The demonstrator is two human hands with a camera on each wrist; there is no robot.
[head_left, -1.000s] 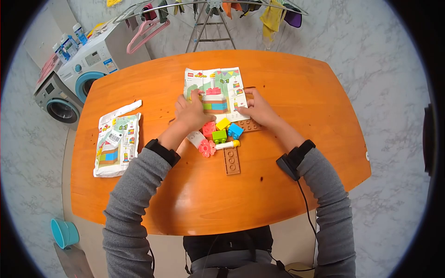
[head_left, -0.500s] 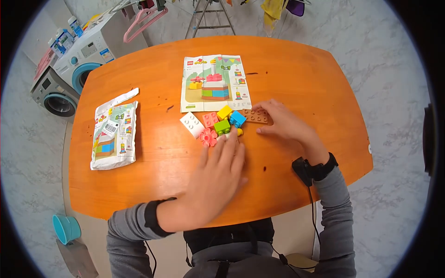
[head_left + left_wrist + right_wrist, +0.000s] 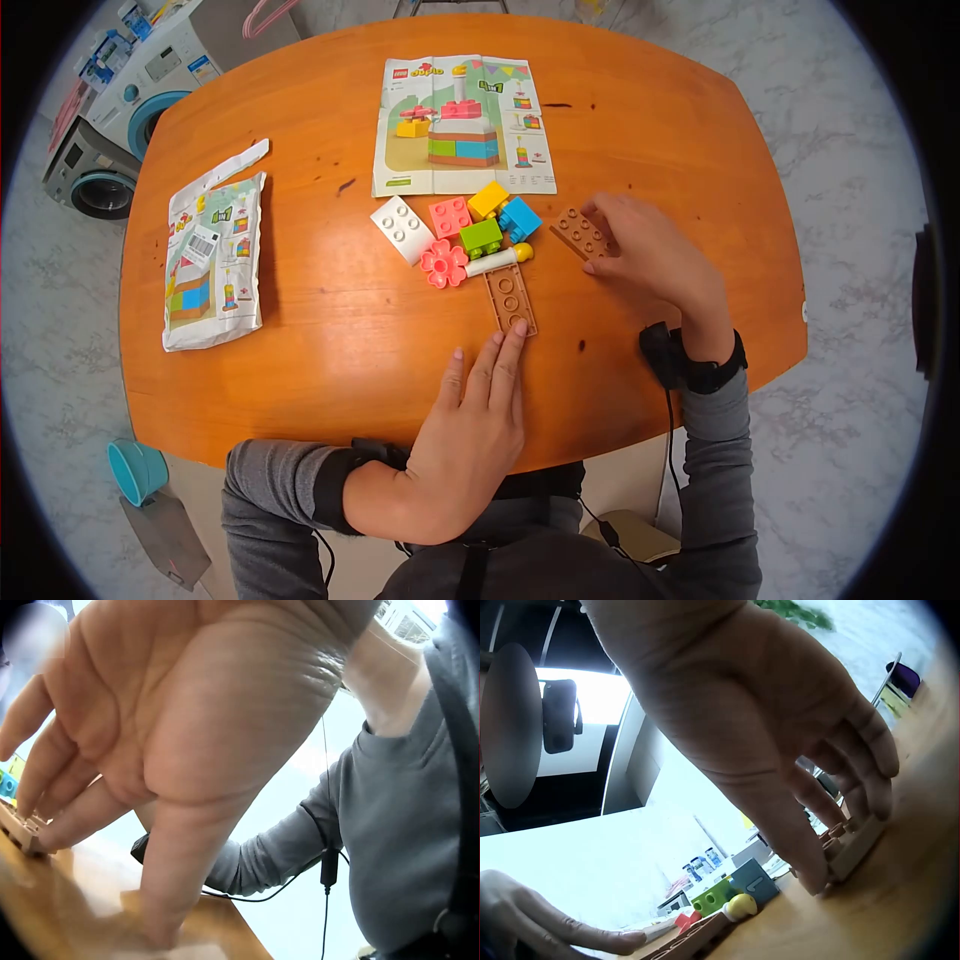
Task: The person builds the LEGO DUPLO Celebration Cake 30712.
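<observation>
My right hand (image 3: pixel 660 255) grips a brown building plate (image 3: pixel 578 235), studs up, between thumb and fingers; the right wrist view shows the same plate (image 3: pixel 859 851) low over the wooden tabletop. A second brown plate (image 3: pixel 507 287) lies with its hollow underside up. My left hand (image 3: pixel 455 440) has its fingers stretched out, tips on the near end of that plate. Beyond are a white brick (image 3: pixel 402 228), a pink brick (image 3: pixel 451 216), a pink flower (image 3: pixel 443 264), a green brick (image 3: pixel 480 238), a yellow brick (image 3: pixel 488 200), a blue brick (image 3: pixel 520 218) and a white candle piece (image 3: pixel 492 262).
An unfolded picture sheet (image 3: pixel 460 125) lies flat behind the bricks. On the left is a white printed bag (image 3: pixel 213 265) with a torn strip (image 3: pixel 236 163) by its top. The wooden table (image 3: pixel 350 400) has a curved near edge close to the body.
Both hands have left the picture sheet. My left hand came back toward the body to the upside-down plate. My right hand took the studded plate and moved it right, turning it.
</observation>
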